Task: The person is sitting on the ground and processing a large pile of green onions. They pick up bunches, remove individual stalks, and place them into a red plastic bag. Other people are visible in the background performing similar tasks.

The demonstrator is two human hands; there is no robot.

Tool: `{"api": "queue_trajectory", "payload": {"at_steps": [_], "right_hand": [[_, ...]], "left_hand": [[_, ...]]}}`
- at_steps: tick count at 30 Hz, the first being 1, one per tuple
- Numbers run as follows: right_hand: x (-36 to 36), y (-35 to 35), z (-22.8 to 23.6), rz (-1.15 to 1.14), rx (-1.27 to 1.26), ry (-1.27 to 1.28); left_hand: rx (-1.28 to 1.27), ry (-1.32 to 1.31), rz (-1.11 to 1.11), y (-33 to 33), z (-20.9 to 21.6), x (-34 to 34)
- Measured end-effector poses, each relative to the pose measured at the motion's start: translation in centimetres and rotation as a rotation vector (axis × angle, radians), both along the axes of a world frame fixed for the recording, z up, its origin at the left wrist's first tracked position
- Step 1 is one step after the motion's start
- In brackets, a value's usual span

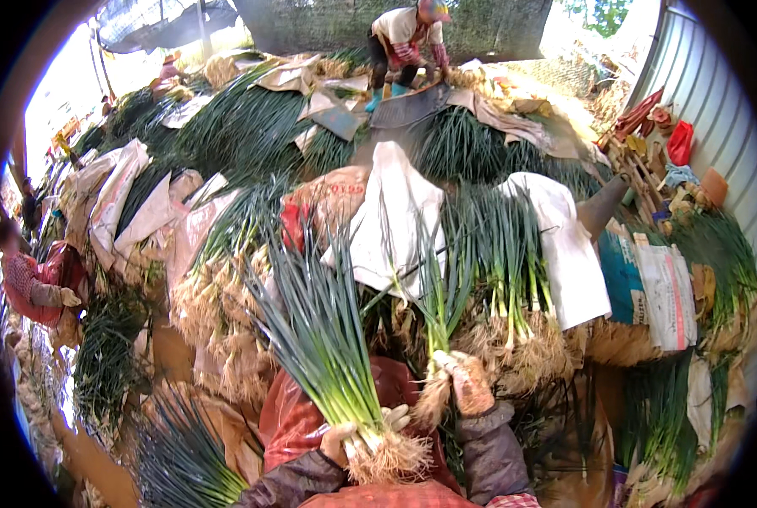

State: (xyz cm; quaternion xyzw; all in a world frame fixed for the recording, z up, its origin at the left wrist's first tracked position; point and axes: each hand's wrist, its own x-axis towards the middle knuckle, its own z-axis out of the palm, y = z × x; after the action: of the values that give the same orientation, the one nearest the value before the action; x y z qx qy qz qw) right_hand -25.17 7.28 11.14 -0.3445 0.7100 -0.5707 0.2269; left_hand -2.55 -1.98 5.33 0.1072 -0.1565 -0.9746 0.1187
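A thick bunch of green onions [345,364] lies across my front, its dark leaves pointing up and to the left and its pale roots hanging low. My left hand [338,442], in a pale glove, is closed around the white stems just above the roots; fingers show on both sides of the bunch. To the right, my right hand [466,381], in a dirt-stained glove, grips a smaller bunch of green onions [436,326] near its roots. These leaves stand upright against the pile in front of me.
Heaped green onions [514,288] with roots facing me rise ahead, partly under white sacks [395,212]. More onions [184,449] lie at lower left. One person [408,42] bends over a dark sheet at the back; another [40,284] is at far left. Corrugated wall [717,110] at right.
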Motion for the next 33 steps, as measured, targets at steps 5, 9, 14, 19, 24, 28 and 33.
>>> {"api": "queue_trajectory", "payload": {"at_steps": [5,9,14,19,24,28,33], "right_hand": [[4.2,-0.2,-7.4,0.162,-0.035,-0.447],[3.3,-1.3,-5.3,0.291,0.208,-0.069],[2.7,-1.3,-8.9,0.136,0.052,0.993],[4.9,2.2,-6.6,0.245,-0.052,0.834],[2.9,4.7,-2.6,-0.342,-0.336,-0.461],[2.5,1.9,-5.9,0.167,0.116,-0.663],[4.7,-2.9,-5.5,0.393,-0.221,-0.9]], "left_hand": [[-0.335,-0.347,0.115,-1.3,-3.3,1.0],[-0.199,-0.283,-0.001,-1.2,-1.8,1.3],[-0.036,-0.294,0.098,0.3,-0.9,0.3],[-0.001,-0.252,0.035,-0.3,-2.8,1.4],[0.002,-0.022,0.008,-1.7,-2.9,2.3],[-0.071,-0.065,0.139,-1.3,-4.5,2.9],[-0.148,-0.171,0.165,-1.6,-4.2,3.5]]}}
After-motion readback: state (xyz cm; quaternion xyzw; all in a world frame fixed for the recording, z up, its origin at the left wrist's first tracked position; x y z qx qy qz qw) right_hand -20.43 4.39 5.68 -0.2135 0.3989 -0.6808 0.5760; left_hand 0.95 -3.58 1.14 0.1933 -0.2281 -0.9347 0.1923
